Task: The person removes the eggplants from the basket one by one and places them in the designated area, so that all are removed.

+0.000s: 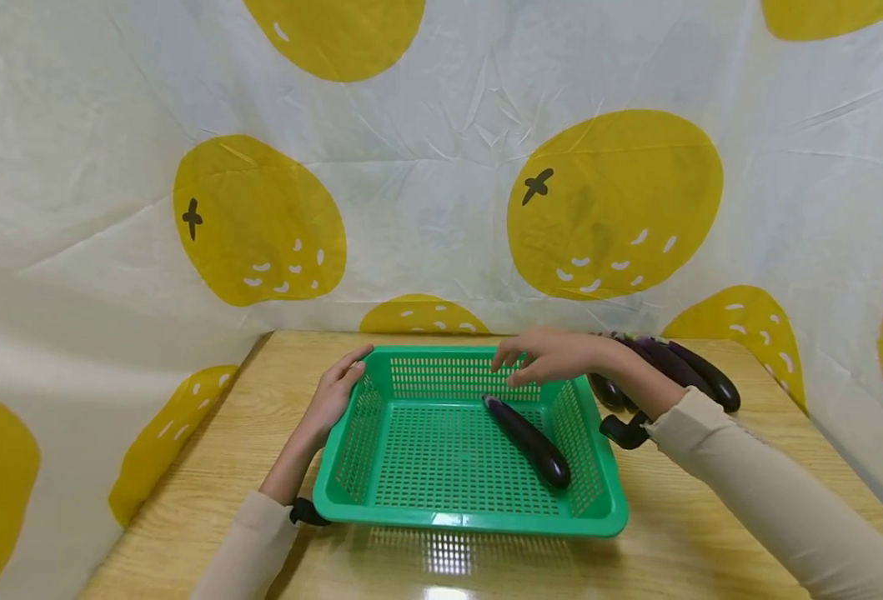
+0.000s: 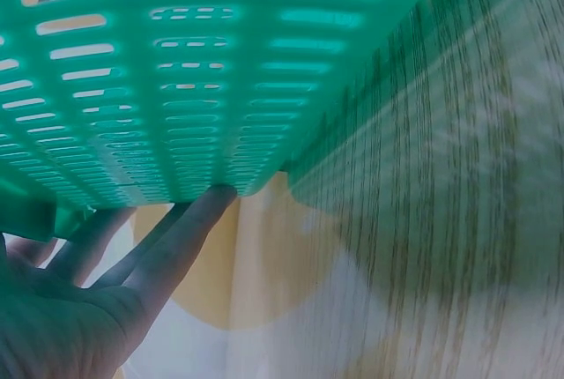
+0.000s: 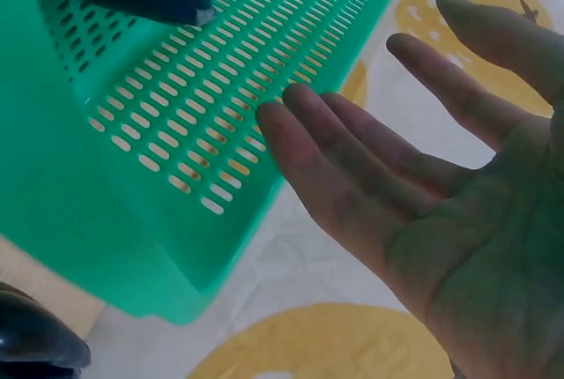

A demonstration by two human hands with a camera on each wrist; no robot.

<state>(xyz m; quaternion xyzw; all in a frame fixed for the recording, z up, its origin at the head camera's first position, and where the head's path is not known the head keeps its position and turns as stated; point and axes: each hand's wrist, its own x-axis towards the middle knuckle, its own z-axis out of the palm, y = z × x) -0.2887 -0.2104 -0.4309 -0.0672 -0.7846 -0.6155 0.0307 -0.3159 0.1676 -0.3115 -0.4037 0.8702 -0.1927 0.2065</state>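
A green plastic basket (image 1: 449, 523) with slotted walls stands on the wooden table. Inside, toward its right side, lies one dark purple eggplant (image 1: 527, 442), stem end toward the back wall. My left hand (image 1: 333, 396) rests along the basket's left rim near the back corner; in the left wrist view its straight fingers (image 2: 176, 251) touch the outer wall. Above the basket's back right part hovers my right hand (image 1: 554, 354), fingers spread and loosely bent, holding nothing. The eggplant's stem tip (image 3: 204, 17) shows apart from that hand in the right wrist view.
Several more eggplants (image 1: 699, 375) lie on the table (image 1: 756, 483) to the right of the basket, partly hidden behind my right forearm. A white cloth (image 1: 426, 208) with large yellow fruit prints hangs behind and beside the table.
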